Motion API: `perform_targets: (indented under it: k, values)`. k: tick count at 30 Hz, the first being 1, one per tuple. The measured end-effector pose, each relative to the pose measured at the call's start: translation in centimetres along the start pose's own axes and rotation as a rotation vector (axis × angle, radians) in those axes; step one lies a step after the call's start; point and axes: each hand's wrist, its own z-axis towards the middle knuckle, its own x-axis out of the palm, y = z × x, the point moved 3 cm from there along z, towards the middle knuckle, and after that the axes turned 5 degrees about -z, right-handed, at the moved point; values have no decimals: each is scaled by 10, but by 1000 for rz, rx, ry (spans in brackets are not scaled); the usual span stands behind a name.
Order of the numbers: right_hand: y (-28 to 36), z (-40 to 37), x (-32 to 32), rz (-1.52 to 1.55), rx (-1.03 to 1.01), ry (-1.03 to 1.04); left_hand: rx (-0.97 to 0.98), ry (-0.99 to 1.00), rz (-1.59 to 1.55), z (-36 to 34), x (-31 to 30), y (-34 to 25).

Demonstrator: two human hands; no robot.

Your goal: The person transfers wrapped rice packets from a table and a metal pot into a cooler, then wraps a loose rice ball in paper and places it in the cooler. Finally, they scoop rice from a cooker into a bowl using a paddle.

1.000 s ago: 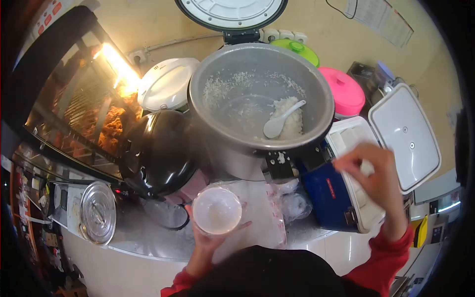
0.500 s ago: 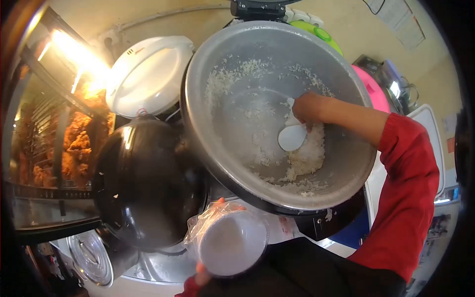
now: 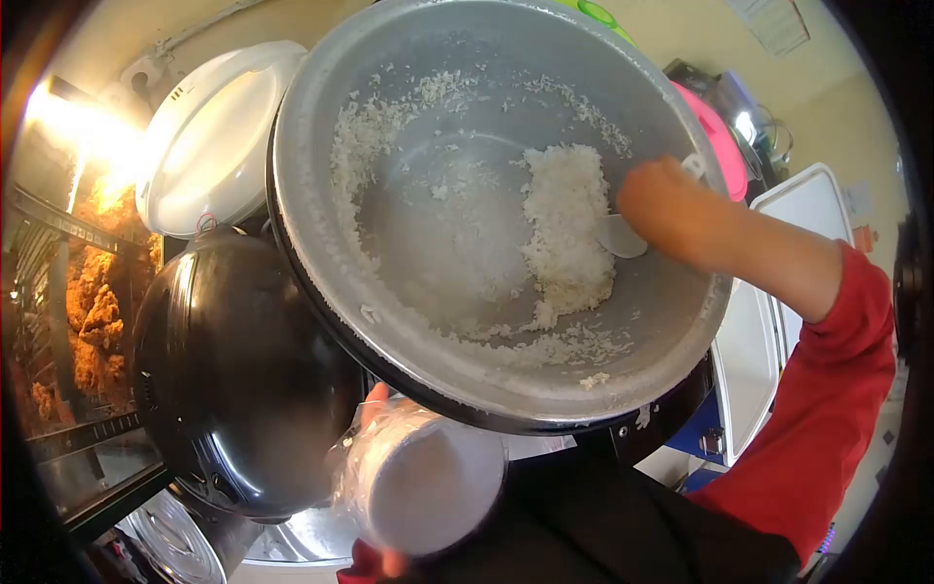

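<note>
My right hand (image 3: 671,214) is closed around the handle of a white rice paddle (image 3: 623,239), inside a large metal rice pot (image 3: 671,321). The paddle's blade rests at the right edge of a heap of white rice (image 3: 567,219). Loose grains stick to the pot's floor and walls. Below the pot, my left hand (image 3: 375,402) grips a round white bowl (image 3: 438,487) from the left side. Clear plastic (image 3: 348,457) is bunched between those fingers and the bowl. Most of the left hand is hidden behind the bowl.
A black rounded vessel (image 3: 243,370) stands left of the pot, with a white lid (image 3: 219,136) behind it. Farther left, a lit glass case holds fried food (image 3: 97,311). A white open box (image 3: 744,360) and a pink object (image 3: 715,141) are at right.
My right hand and the paddle have moved right across the rice, showing more of the heap. The pot appears larger and farther left in view. My left hand keeps hold of the bowl.
</note>
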Motion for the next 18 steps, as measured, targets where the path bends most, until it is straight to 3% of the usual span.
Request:
perform_targets:
  k: [8, 18]
  values:
    - [-5, 41, 42, 143, -312, 24, 29, -107, 37, -9, -20, -8]
    - [18, 72, 18, 128, -586, 15, 36, -234, 15, -17, -16, -23]
